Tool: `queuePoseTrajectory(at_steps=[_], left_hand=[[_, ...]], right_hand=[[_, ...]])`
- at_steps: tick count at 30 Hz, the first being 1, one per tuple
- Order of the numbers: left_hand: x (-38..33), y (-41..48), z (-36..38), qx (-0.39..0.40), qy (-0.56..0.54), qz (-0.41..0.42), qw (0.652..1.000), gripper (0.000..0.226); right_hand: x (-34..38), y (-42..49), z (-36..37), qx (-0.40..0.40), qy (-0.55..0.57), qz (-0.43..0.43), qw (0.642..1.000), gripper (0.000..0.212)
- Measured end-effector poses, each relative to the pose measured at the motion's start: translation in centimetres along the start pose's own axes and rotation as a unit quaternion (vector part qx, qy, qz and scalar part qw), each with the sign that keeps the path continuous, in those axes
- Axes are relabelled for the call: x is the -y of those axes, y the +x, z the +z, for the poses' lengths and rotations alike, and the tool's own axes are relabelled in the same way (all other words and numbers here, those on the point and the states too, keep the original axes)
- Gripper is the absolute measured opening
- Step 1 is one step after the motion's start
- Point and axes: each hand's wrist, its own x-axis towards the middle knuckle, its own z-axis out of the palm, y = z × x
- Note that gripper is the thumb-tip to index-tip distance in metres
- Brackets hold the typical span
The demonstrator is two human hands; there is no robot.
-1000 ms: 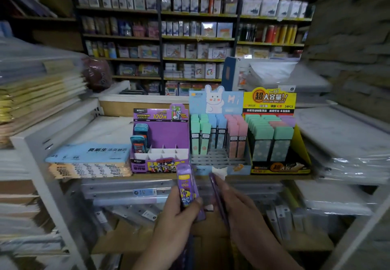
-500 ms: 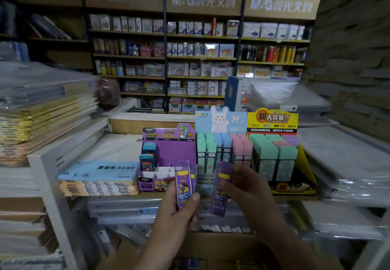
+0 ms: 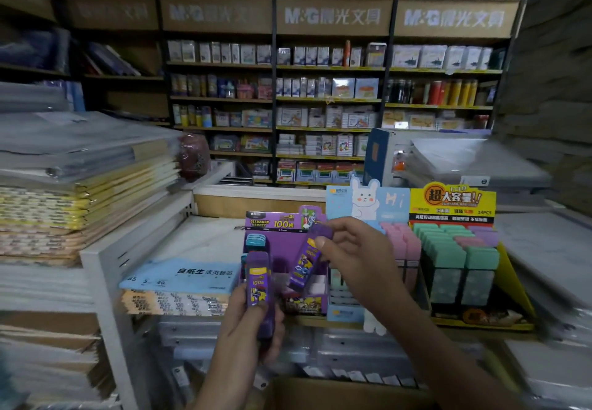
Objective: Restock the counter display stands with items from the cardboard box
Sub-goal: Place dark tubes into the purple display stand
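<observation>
A purple display stand sits on the white shelf, with a few blue-topped cases at its back left. My right hand holds a purple lead case tilted over the stand's white compartments. My left hand grips a second purple lead case upright, just in front of the stand. The top edge of a cardboard box shows at the bottom, below my arms.
A blue rabbit stand with pastel cases and a yellow stand with green and purple cases stand to the right. Blue paper pads lie left of the purple stand. Stacked wrapped paper fills the left shelf.
Both hands rose from below the shelf edge. My right hand carried its purple case up and over the purple stand; the left lifted its case in front of it.
</observation>
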Motion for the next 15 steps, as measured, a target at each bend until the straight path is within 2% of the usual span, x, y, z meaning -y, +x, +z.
queuePoseTrajectory(at_steps=[4,6,11,15], left_hand=[[-0.7,0.9,-1.7,0.001,0.001,0.021,1.0,0.025],[-1.1,1.2,-2.1,0.012,0.016,0.043,0.999,0.022],[-1.7,2.0,-2.9,0.036,0.029,0.063,0.997,0.028],[-2.0,2.4,-3.2,0.046,0.032,0.07,0.996,0.023]], right_hand=[[0.1,2.1,2.0,-0.012,-0.026,-0.026,0.999,0.023],[-0.2,3.0,2.8,-0.016,-0.046,-0.029,0.998,0.017],[-1.2,4.0,4.3,0.002,-0.147,-0.06,0.987,0.016],[-1.7,3.9,5.3,0.013,-0.211,-0.082,0.974,0.019]])
